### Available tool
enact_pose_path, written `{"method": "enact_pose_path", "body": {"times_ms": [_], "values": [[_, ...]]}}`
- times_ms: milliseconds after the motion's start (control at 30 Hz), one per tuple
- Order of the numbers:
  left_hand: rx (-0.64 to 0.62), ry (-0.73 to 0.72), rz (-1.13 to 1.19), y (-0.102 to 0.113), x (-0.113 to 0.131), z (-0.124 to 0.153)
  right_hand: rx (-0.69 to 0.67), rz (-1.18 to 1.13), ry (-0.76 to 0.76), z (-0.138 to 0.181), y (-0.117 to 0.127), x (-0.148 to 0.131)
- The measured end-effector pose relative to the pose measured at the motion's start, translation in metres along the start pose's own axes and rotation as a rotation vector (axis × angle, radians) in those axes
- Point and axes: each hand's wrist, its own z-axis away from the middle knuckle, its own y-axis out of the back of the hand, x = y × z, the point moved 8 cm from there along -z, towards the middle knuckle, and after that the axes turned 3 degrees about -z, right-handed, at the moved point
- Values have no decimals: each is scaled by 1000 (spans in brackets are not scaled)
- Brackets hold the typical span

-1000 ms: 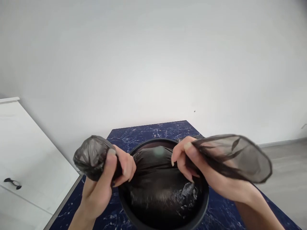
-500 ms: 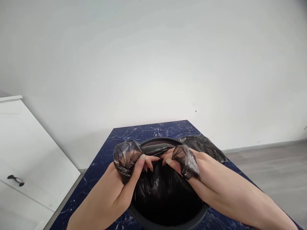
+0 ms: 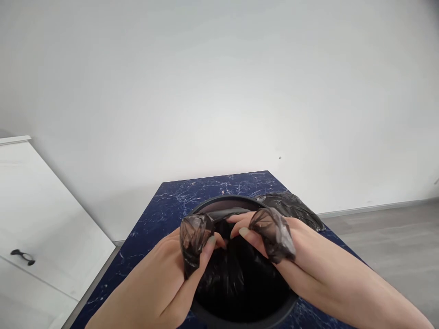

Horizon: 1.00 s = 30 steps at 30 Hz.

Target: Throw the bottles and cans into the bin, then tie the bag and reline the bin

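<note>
A thin black bin bag (image 3: 222, 272) sits inside a round black bin (image 3: 247, 323) on the blue table. Over the bin's opening, my left hand (image 3: 171, 260) is closed on the bag's edge, with a loop of the film bunched over its fingers. Opposite it, my right hand (image 3: 274, 233) pinches the same bag, and another loop of film lies across its back and thumb. Between the two hands a strip of the bag's rim stretches near the bin's far side. The bag's lower part is dark and hard to make out.
Another piece of black plastic film (image 3: 293, 208) lies on the marbled blue table (image 3: 219, 185), at its right edge. A white cabinet (image 3: 44, 214) with a black handle (image 3: 22, 257) stands at the left. Behind the table rises a white wall (image 3: 219, 91).
My left hand has shifted a little to the right and down with its loop of film. The right hand's loop has moved slightly to the right.
</note>
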Motion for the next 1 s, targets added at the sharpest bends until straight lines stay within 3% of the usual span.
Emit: {"method": "enact_pose_path", "body": {"times_ms": [133, 233, 367, 467, 600, 700, 867, 1000], "values": [[14, -2, -111, 2, 5, 2, 117, -281, 3, 2, 7, 3], [83, 0, -24, 2, 7, 2, 209, -511, 11, 1, 14, 8], [250, 23, 144, 5, 8, 4, 153, -817, 73, -7, 9, 6], [311, 37, 150, 6, 11, 5, 202, -961, -41, -10, 3, 15], [415, 51, 171, 12, 17, 6, 323, -887, -244, -4, 2, 31], [475, 118, 388, 14, 17, 3, 304, -969, -231, -2, 4, 31], [415, 93, 963, 12, 19, -14, 292, -1122, -94, -8, 20, 22], [372, 120, 1144, 19, 13, -23, 230, -1252, 38, -14, 27, 12]]}}
